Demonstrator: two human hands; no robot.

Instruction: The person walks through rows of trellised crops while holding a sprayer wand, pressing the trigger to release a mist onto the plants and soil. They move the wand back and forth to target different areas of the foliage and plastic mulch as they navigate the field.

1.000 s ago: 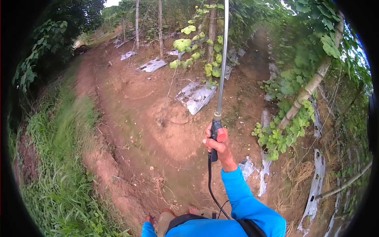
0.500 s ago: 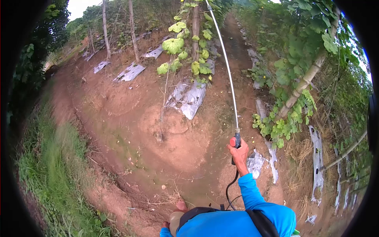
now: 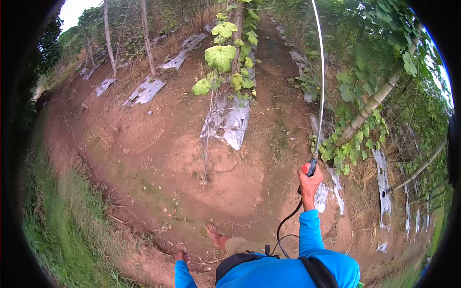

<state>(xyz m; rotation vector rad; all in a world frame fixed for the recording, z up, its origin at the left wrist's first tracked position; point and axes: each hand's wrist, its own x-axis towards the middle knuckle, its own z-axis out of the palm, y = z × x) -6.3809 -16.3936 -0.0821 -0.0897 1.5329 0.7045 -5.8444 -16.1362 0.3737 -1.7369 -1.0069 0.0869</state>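
Observation:
My right hand [image 3: 310, 182] is wrapped round the black handle of a spray wand [image 3: 321, 86], with a red part showing by the thumb. The wand's long pale tube rises from the handle past the top edge of the view. A black hose [image 3: 283, 223] curves down from the handle toward my waist. Low in the view, my left hand [image 3: 182, 257] hangs beside my body over bare soil, its fingers loosely apart and nothing seen in it. Leafy vines [image 3: 357, 144] on a slanted pole grow just beyond the right hand.
A vine-covered post [image 3: 237, 43] stands ahead, with torn silver plastic sheeting [image 3: 234, 126] at its foot. A dirt path [image 3: 271, 57] runs between planted rows. Bamboo poles [image 3: 148, 38] stand at the left. Grass [image 3: 67, 221] borders the soil, and a slanted pole [image 3: 374, 103] leans at the right.
My right hand and the spray wand have moved to the right, the wand now tilting less to the left. My left hand has swung out further left, and a bare foot shows more fully.

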